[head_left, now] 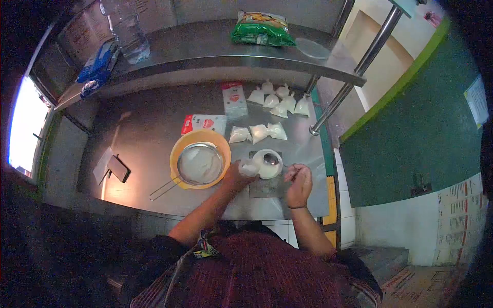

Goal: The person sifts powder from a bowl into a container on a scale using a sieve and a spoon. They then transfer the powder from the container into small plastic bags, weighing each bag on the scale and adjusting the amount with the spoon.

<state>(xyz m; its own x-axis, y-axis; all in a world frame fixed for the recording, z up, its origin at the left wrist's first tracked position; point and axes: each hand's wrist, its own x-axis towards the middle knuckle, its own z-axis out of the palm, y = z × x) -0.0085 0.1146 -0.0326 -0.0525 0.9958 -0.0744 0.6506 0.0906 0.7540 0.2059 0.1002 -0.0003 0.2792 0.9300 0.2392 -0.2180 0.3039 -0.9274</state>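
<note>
My left hand (pixel 238 178) is closed around a small clear plastic bag (pixel 249 168), held at the left rim of a white bowl (pixel 263 173). White powder and a shiny metal spoon (pixel 270 159) are in this bowl, which rests on a flat scale (pixel 263 191). To the bowl's right is my right hand (pixel 300 186), fingers curled in beside the end of the spoon; what they hold, if anything, is hidden. Left of my left hand, a sieve (pixel 199 163) with white powder lies over a yellow-orange basin (pixel 192 137).
Several tied bags of white powder (pixel 271 101) stand at the back right, with more bags (pixel 259 133) nearer. Two red-and-white boxes (pixel 235 102) (pixel 205 123) are behind the basin. A phone (pixel 118 168) lies left. Overhead runs a metal shelf (pixel 195 54) holding a green packet (pixel 262 29).
</note>
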